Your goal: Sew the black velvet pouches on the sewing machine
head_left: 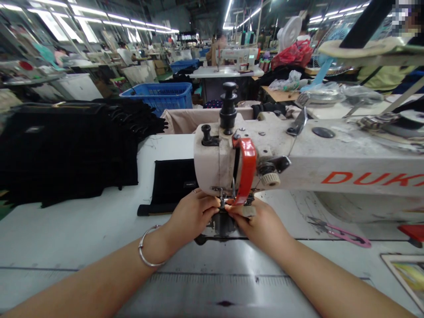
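Both hands meet at the needle area of a white sewing machine (291, 145). My left hand (195, 210), with a bracelet at the wrist, has thumb and forefinger pinched just left of the presser foot. From the other side my right hand (260, 218) reaches in, its fingertips also closed and nearly touching the left ones. What the fingertips hold is too small or hidden to make out. A flat black fabric piece (172, 181) with a small label lies behind my left hand, its right part hidden by the machine head. An orange guard (247, 170) stands above my right fingers.
A thick pile of black fabric pieces (66, 150) covers the table's left side. Pink-handled thread snips (344, 232) lie to the right. Beyond the table are a blue plastic basket (175, 97), another sewing machine (236, 55) and people at work.
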Tool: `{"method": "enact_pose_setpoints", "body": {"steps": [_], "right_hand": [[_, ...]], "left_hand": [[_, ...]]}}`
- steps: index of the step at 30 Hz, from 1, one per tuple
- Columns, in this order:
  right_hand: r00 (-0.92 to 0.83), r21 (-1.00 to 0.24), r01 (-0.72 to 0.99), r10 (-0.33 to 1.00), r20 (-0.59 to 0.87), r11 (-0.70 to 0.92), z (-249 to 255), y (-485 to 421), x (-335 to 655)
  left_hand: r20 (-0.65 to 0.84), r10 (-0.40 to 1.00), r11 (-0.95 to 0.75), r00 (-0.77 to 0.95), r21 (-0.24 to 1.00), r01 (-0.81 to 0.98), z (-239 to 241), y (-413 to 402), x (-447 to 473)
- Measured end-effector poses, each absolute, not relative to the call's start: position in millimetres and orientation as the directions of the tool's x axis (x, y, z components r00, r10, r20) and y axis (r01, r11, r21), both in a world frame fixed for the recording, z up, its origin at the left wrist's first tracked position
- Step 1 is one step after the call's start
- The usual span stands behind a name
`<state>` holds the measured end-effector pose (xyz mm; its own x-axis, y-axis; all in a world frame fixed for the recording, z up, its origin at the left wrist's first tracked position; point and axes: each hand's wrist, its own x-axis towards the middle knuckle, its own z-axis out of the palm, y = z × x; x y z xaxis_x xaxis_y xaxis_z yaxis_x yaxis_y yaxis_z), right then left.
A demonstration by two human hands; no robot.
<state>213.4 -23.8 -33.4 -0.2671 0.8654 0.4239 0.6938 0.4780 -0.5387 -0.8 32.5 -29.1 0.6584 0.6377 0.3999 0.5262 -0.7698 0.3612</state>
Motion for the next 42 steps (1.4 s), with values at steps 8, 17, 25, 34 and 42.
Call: {"method": "enact_pose_setpoints", "body": {"steps": [8, 17, 25, 34, 42], "right_hand": [[-0.310, -0.506, 0.665, 0.819, 0.482, 0.550, -32.5, -21.6, 215.8], [-0.587, -0.549, 0.498, 0.727, 0.356, 0.671, 4.7, -74.2, 194.7], [-0.519, -0.884, 0.340, 0.848, 0.108, 0.321, 36.8, -122.8, 150.2], [-0.544, -0.905, 0.320, 0.836, 0.069, 0.282, 48.7, -138.5, 158.0], [-0.585, -0.853, 0.396, 0.809, 0.052, 0.340, 33.8, -142.2, 150.9]], "left_hand": [[0.316, 0.643, -0.764, 0.698, 0.331, 0.554, -12.0, 31.7, -6.4], [0.009, 0.646, -0.678, 0.763, 0.467, 0.568, 18.5, -109.5, -79.2], [-0.242, 0.941, 0.178, 0.236, 0.948, 0.263, 75.4, -139.3, -100.8], [-0.283, 0.927, 0.296, 0.245, 0.955, -0.017, 73.8, -153.7, -96.3], [-0.233, 0.854, 0.133, 0.465, 0.962, 0.237, 64.5, -165.2, -120.6]]}}
